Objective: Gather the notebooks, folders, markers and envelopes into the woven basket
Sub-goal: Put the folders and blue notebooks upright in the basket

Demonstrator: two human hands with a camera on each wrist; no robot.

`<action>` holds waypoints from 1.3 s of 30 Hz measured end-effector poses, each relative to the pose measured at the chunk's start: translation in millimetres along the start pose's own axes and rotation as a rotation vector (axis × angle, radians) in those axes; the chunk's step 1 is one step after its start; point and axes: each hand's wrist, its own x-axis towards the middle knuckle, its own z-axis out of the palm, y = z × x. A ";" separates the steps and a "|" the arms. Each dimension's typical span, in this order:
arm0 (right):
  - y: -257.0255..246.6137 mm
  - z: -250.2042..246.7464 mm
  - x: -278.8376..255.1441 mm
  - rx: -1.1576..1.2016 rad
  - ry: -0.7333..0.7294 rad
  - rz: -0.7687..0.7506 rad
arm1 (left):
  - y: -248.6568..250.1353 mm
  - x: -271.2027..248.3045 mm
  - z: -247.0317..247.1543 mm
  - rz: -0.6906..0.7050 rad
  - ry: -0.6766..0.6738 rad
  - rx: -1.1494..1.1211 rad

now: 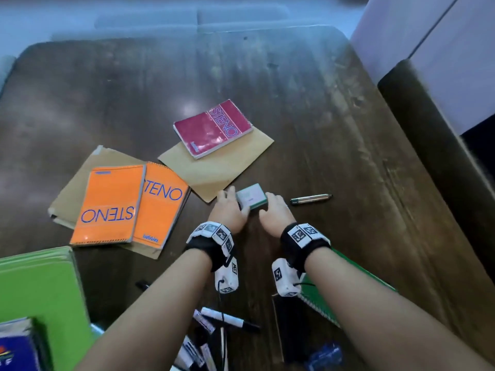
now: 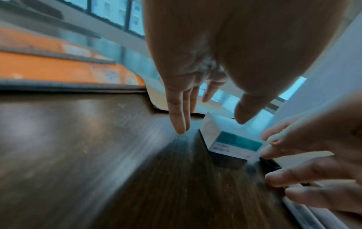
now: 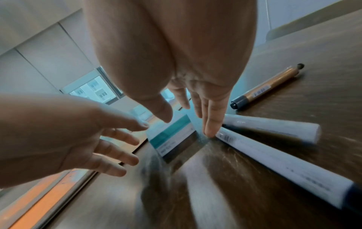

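A small white and teal box (image 1: 251,196) lies on the dark wooden table (image 1: 334,145). My left hand (image 1: 229,200) sits at its left side and my right hand (image 1: 273,203) at its right, fingers straight, neither curled round it. In the left wrist view the thumb of my left hand (image 2: 211,123) hovers over the box (image 2: 231,139). A gold marker (image 1: 310,199) lies just right of my right hand. Two white markers (image 3: 270,128) lie beside the right fingertips (image 3: 208,131). Two orange steno notebooks (image 1: 107,204), a red one (image 1: 211,128) and manila envelopes (image 1: 222,167) lie further left. The basket is out of view.
A green folder (image 1: 40,290) with a blue book (image 1: 16,346) on it lies at the near left. Several markers (image 1: 227,318) are scattered near the front edge. A green spiral notebook (image 1: 318,303) and a black one (image 1: 294,325) lie under my right forearm. A chair back (image 1: 428,129) stands at the right.
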 end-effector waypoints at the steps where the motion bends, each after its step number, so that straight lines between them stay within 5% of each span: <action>1: 1.2 -0.7 10.9 0.014 -0.002 0.010 | 1.2 11.2 5.2 -0.053 0.011 -0.037; 9: 0.9 1.4 47.3 0.021 -0.030 -0.036 | 5.1 33.6 24.8 -0.115 0.072 -0.129; 17: -4.9 -1.5 3.9 0.076 -0.058 -0.115 | -8.8 -9.8 1.0 0.000 0.116 -0.241; 26: -88.6 34.5 -119.1 0.072 -0.150 -0.281 | -79.3 -138.4 -86.0 0.091 0.119 -0.334; 39: -196.8 204.7 -282.6 -0.021 -0.386 -0.448 | -284.6 -326.3 -165.8 0.093 -0.029 -0.269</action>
